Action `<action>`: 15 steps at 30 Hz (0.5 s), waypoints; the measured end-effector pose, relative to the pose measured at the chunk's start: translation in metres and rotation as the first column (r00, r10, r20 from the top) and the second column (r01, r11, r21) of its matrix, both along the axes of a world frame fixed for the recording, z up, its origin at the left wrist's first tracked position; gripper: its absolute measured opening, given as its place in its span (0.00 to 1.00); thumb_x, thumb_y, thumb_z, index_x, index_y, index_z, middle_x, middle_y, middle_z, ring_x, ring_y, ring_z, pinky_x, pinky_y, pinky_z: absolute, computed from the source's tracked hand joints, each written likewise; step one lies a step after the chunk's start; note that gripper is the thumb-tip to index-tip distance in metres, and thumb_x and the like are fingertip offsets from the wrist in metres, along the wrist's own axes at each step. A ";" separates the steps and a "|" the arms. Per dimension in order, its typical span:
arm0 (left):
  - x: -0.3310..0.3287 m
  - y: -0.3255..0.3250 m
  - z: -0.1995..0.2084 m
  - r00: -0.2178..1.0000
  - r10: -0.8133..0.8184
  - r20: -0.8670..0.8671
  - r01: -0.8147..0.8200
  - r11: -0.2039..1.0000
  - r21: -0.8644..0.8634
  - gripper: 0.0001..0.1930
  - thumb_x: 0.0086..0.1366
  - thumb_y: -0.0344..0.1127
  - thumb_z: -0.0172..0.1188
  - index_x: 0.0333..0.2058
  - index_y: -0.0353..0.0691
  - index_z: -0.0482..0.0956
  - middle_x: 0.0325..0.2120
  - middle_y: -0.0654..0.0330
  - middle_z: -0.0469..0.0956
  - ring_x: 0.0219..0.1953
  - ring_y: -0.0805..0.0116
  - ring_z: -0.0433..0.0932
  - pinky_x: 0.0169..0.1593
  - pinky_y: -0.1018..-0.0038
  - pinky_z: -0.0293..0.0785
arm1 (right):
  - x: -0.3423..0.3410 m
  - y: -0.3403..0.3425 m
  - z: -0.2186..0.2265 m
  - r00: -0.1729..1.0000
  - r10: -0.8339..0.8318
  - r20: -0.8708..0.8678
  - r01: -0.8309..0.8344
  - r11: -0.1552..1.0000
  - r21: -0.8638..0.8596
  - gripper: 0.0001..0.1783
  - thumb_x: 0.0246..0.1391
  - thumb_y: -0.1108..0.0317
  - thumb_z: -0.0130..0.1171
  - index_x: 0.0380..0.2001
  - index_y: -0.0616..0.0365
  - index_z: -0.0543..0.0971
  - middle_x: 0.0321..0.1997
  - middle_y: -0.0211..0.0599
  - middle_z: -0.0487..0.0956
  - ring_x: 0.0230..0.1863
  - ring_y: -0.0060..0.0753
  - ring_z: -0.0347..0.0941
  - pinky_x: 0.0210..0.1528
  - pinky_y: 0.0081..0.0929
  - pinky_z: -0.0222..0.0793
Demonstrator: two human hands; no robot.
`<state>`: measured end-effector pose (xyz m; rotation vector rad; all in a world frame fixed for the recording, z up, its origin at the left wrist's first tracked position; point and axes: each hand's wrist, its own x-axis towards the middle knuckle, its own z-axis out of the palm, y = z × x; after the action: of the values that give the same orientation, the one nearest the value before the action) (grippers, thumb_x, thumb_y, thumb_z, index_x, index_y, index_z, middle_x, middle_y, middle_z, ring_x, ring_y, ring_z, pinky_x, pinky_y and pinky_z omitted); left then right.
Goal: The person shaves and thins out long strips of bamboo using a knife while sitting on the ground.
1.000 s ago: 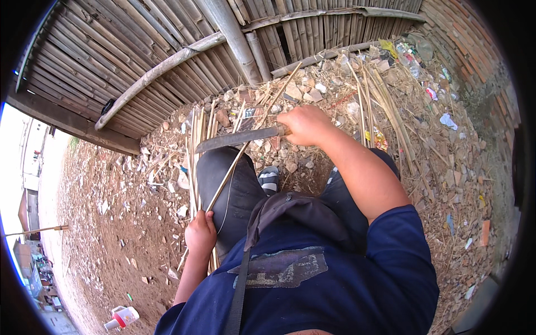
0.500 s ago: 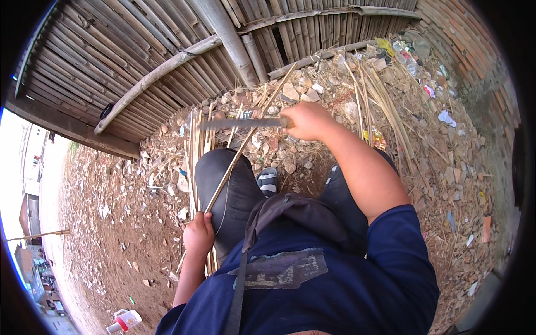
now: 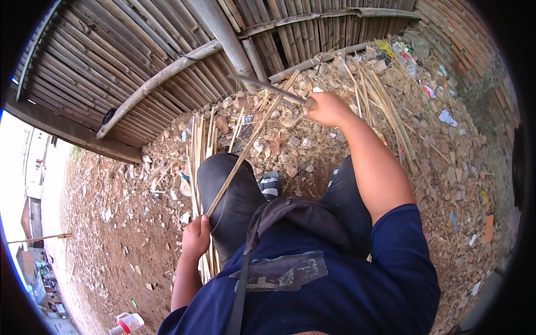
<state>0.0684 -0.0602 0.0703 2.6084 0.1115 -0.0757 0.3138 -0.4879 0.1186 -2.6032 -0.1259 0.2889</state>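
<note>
My left hand (image 3: 196, 237) is closed on the lower end of a long bamboo strip (image 3: 237, 164), beside my left thigh. The strip slants across that knee, and its far end reaches up toward the rubble by the bamboo wall. A wooden-handled machete (image 3: 269, 87) is gripped in my right hand (image 3: 330, 109), held out in front of me. Its blade points left toward the wall and crosses near the strip's far end; whether they touch I cannot tell. More split bamboo strips (image 3: 197, 146) lie along the outer side of my left leg, partly hidden by my hand and knee.
A bamboo-slat wall (image 3: 162, 39) with poles stands ahead, and a brick wall (image 3: 472, 39) rises at the right. Another bunch of bamboo strips (image 3: 388, 109) lies right of my right arm. Broken stones and litter cover the ground. A white and red container (image 3: 127, 322) sits at lower left.
The machete has moved up and right, its blade now tilted toward the wall instead of lying level over the strips. My left hand has shifted only slightly, still gripping the bamboo strip.
</note>
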 end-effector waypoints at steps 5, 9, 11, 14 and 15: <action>-0.004 0.002 -0.011 1.000 -0.010 -0.022 0.011 0.998 0.069 0.24 0.77 0.48 0.45 0.26 0.34 0.71 0.20 0.39 0.75 0.28 0.34 0.76 0.32 0.47 0.69 | -0.026 0.040 0.021 0.908 0.420 0.000 -0.415 0.897 -0.151 0.17 0.50 0.56 0.69 0.39 0.53 0.82 0.40 0.43 0.83 0.44 0.44 0.81 0.48 0.42 0.75; -0.007 0.005 -0.016 1.000 -0.001 -0.013 0.002 0.998 0.069 0.24 0.77 0.48 0.46 0.26 0.34 0.71 0.20 0.39 0.75 0.28 0.33 0.76 0.32 0.46 0.68 | 0.003 0.021 -0.015 0.950 0.277 -0.145 -0.278 0.960 0.015 0.16 0.49 0.57 0.69 0.38 0.54 0.81 0.39 0.42 0.84 0.44 0.48 0.81 0.47 0.45 0.75; -0.005 0.004 -0.016 1.000 0.014 -0.004 -0.014 0.996 0.083 0.24 0.77 0.48 0.46 0.26 0.34 0.71 0.21 0.39 0.75 0.28 0.33 0.76 0.32 0.46 0.68 | 0.013 0.006 -0.015 0.988 0.132 -0.083 -0.138 0.988 -0.073 0.18 0.51 0.57 0.67 0.43 0.52 0.82 0.42 0.44 0.84 0.47 0.48 0.80 0.50 0.45 0.75; -0.005 0.002 -0.007 1.000 0.010 -0.021 -0.007 0.993 0.114 0.24 0.77 0.48 0.46 0.26 0.34 0.71 0.21 0.38 0.75 0.28 0.33 0.76 0.33 0.46 0.68 | 0.015 -0.011 -0.028 0.995 0.029 0.092 -0.018 0.992 -0.123 0.21 0.54 0.57 0.65 0.51 0.48 0.82 0.43 0.44 0.84 0.48 0.45 0.81 0.52 0.42 0.76; -0.003 0.001 -0.005 1.000 0.004 -0.026 -0.001 0.994 0.113 0.24 0.77 0.48 0.46 0.26 0.34 0.72 0.21 0.38 0.76 0.28 0.33 0.76 0.33 0.45 0.68 | 0.013 -0.011 -0.027 0.997 0.041 0.065 -0.033 0.993 -0.114 0.20 0.53 0.57 0.66 0.49 0.49 0.82 0.43 0.44 0.84 0.48 0.45 0.81 0.52 0.42 0.76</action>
<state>0.0651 -0.0588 0.0657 2.7206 0.1316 -0.1061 0.3271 -0.4992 0.0915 -2.7265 -0.1867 0.2281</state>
